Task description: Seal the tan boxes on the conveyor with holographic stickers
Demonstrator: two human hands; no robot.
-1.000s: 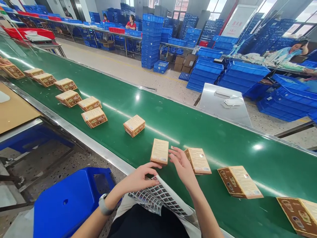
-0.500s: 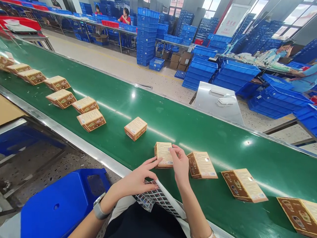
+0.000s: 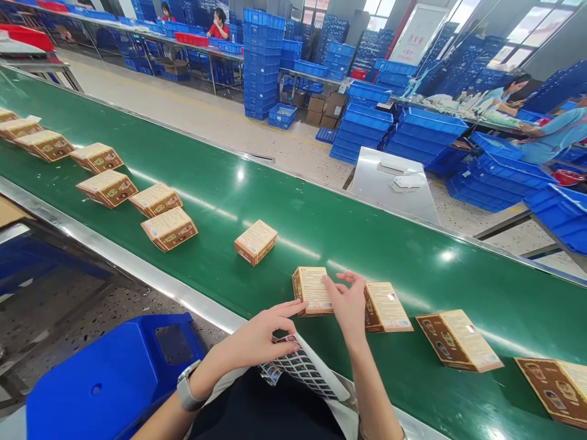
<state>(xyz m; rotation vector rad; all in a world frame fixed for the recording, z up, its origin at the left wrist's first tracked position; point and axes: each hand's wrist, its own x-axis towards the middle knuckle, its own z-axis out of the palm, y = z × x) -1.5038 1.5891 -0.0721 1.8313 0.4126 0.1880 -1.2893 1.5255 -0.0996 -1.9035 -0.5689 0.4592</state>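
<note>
The left hand (image 3: 261,335) pinches a printed sheet (image 3: 312,371), fingertips touching a carton (image 3: 312,289) on the green conveyor belt (image 3: 215,281); the right hand (image 3: 349,308) (apart from the left, fingers loosely spread) touches the carton's top.

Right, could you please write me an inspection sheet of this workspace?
Surface: green belt with a metal edge, reflecting light.
Things at hand: brown-and-cream box and printed sheet; other boxes along the belt.
Clutter: white pieces on the metal table opposite.
Hands: left hand pinches the printed sheet, its fingertips at the box's near edge; right hand has fingertips over the box's top, on its right side.
Cables: cannot tell whether the pale strands in the background are cables.
Surroundings: blue stool at left, stacked blue crates and people beyond the belt.
</note>
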